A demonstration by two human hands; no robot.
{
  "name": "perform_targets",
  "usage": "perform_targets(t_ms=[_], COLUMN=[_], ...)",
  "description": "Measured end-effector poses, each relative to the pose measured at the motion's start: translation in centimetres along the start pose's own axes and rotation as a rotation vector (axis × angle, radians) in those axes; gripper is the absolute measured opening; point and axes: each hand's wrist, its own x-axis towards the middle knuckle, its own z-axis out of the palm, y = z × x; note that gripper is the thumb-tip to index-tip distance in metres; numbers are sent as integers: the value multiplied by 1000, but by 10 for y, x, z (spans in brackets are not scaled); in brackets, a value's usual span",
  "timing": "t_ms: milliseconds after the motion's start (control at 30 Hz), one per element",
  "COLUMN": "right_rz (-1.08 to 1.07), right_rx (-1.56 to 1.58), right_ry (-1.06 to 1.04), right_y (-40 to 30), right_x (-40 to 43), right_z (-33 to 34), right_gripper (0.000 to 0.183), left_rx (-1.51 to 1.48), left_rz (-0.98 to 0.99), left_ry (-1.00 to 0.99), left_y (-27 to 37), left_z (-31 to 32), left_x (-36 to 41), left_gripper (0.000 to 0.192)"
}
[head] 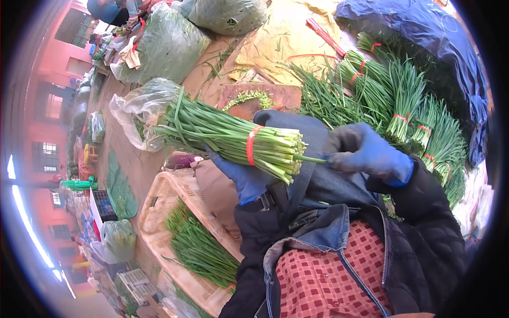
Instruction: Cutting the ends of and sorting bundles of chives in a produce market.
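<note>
My left hand [243,175], in a blue glove, supports a thick bundle of green garlic chives [210,131] from below. A red band [251,145] binds the bundle near its cut pale ends, and the leaves point to the left. My right hand [364,153], also gloved in blue with darkened fingers, pinches the end of a single green stalk [312,159] that sticks out of the bundle's cut end. The bundle lies above my lap, over a dark blue apron [308,119].
Several banded chive bundles [401,115] lie at right beside loose chives [330,99] and a blue cloth [425,31]. A board [288,95] with trimmings stands ahead. Left are a plastic crate [159,222] holding chives and a filled plastic bag [167,43]. A person [107,12] is farther off.
</note>
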Motion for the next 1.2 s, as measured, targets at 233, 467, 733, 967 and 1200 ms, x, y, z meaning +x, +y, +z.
perform_targets(t_ms=[233, 467, 733, 967, 1200], right_rz=[-134, -96, 191, -323, -594], right_rx=[298, 95, -1179, -343, -569], right_ry=[240, 635, 472, 120, -19], right_y=[35, 133, 138, 12, -3], right_x=[-78, -190, -126, -9, 52], right_z=[-50, -192, -138, -30, 24], right_gripper=[21, 19, 23, 38, 44], left_rx=[113, 120, 183, 230, 230], left_rz=[91, 144, 149, 192, 190], left_ry=[197, 255, 255, 250, 210], left_y=[0, 22, 20, 27, 27], left_z=[-5, -66, -59, 3, 27], left_x=[3, 15, 17, -1, -8], left_gripper=[57, 60, 59, 58, 51])
